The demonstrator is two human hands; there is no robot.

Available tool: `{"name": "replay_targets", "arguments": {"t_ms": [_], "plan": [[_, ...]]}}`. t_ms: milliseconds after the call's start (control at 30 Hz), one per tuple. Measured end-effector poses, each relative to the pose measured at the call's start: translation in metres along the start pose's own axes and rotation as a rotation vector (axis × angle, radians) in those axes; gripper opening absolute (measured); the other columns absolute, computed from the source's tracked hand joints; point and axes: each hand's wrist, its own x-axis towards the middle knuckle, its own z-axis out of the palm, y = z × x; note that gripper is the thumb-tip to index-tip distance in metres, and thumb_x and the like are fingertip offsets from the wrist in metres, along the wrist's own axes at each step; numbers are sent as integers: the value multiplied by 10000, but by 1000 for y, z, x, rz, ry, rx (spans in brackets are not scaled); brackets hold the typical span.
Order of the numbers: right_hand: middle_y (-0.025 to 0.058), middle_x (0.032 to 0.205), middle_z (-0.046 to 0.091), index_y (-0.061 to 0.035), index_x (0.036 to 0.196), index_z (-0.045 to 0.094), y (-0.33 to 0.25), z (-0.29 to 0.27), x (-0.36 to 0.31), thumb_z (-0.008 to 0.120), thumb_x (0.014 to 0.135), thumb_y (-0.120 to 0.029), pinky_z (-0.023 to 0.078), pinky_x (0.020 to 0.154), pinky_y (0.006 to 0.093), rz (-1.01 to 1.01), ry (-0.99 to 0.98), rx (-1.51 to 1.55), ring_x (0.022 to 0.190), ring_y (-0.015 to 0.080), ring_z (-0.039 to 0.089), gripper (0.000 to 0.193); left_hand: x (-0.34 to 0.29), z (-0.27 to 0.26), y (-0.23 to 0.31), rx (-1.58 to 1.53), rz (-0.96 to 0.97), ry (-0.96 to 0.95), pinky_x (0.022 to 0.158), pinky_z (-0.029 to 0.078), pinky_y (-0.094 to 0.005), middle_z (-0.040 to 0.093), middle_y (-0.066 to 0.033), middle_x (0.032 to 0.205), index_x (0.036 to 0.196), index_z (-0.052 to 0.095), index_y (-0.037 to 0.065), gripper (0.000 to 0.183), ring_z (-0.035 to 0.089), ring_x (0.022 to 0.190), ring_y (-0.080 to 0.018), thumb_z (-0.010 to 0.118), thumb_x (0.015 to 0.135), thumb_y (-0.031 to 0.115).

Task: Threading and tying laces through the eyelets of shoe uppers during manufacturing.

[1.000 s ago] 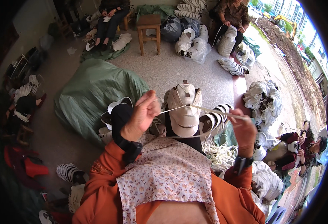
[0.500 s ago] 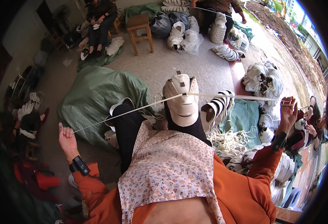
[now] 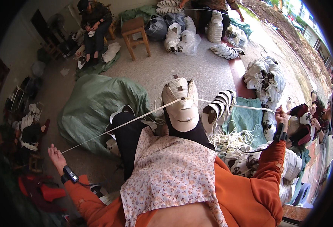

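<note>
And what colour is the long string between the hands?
The string is creamy white, best seen in the head view.

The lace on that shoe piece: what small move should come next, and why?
Probably ease both hands back toward the shoe piece: the lace already runs nearly straight from it to the left hand and the right hand, which are spread wide apart.

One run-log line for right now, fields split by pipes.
Lace: stretched both sides of off-white shoe upper | Left hand: at one end, grip unclear | Right hand: holding the other
</note>
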Motion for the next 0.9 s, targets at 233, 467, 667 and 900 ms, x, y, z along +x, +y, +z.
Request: {"name": "replay_targets", "arguments": {"t_ms": [233, 467, 667, 900], "plan": [[34, 852, 671, -21, 1028, 655, 203, 187, -145, 618, 915, -185, 441, 578, 186, -174, -551, -589, 668, 70, 573, 203, -89, 250, -70, 548, -97, -601, 471, 382, -164, 695, -85, 931, 1091, 595, 31, 273, 636, 708, -92, 612, 911, 235], [28, 763, 645, -10, 944, 643, 321, 273, -246, 594, 918, -155, 460, 572, 223, -174, -812, -1084, 632, 86, 569, 155, -229, 416, -172, 642, 224, -1362, 700, 484, -282, 676, -75, 863, 945, 649, 0, 120, 624, 787, -150, 629, 879, 99], [58, 720, 625, 34, 878, 625, 319, 271, -253, 593, 883, -148, 449, 591, 288, -265, -944, -1284, 674, 120, 560, 185, -266, 445, -210, 609, 306, -1380, 801, 470, -335, 646, -136, 938, 971, 620, -5, 157, 612, 890, -271, 581, 901, 130], [-41, 645, 499, -40, 832, 653, 311, 284, -246, 616, 858, -185, 326, 492, 202, 232, -958, -1136, 562, 44, 434, 152, -260, 445, -211, 472, -340, -1339, 866, 459, -276, 662, -98, 991, 992, 602, -22, 250, 605, 958, -140, 468, 983, 189]]}}
